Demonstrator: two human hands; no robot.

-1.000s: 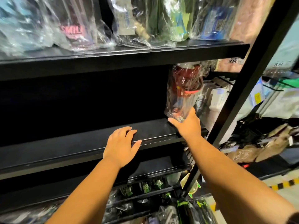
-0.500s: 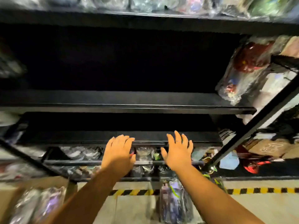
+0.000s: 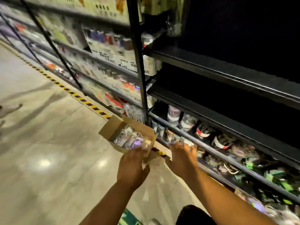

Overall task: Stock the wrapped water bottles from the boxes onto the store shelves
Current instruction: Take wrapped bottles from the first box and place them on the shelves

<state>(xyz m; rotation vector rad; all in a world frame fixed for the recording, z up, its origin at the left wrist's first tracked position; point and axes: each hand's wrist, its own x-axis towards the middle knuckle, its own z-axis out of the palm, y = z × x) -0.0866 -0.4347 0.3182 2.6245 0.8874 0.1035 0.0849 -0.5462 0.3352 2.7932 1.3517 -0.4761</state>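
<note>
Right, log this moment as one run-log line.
left hand: open, reaching at near edge of cardboard box | right hand: open, right of box | wrapped bottles: in box | box: on floor

left hand (image 3: 132, 168) at the open box (image 3: 112, 125) of wrapped bottles (image 3: 129, 138) on the floor (image 3: 48, 143), right hand (image 3: 182, 159) by the low shelf (image 3: 227, 158), all kinda blurry

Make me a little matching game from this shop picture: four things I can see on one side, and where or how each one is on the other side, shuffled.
Things:
1 cardboard box
2 wrapped bottles
3 striped tape
4 left hand

Place or state:
A yellow and black, running along the floor
B stretched out toward the box
C open, on the floor by the shelf post
D lying inside the box

Pairs: 1-C, 2-D, 3-A, 4-B
</note>
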